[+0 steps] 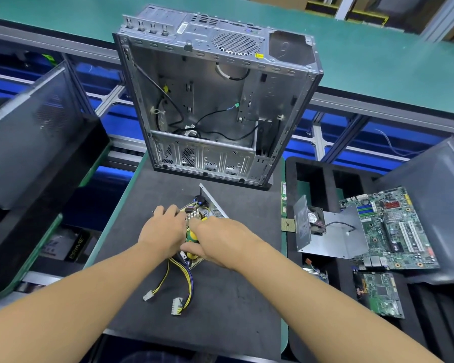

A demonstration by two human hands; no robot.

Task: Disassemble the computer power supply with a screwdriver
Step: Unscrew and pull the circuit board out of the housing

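The opened power supply lies on the dark mat in front of me, its metal side wall raised at the far right and its circuit board exposed. Both hands cover most of it. My left hand has curled fingers on the left edge of the board. My right hand grips a green-and-yellow screwdriver handle over the board; the tip is hidden. Yellow and black cables with white connectors trail from the supply toward me.
An emptied computer case stands open at the mat's far end. To the right lie the removed supply cover with its fan, a motherboard and a smaller board on black foam trays. A dark bin sits at the left.
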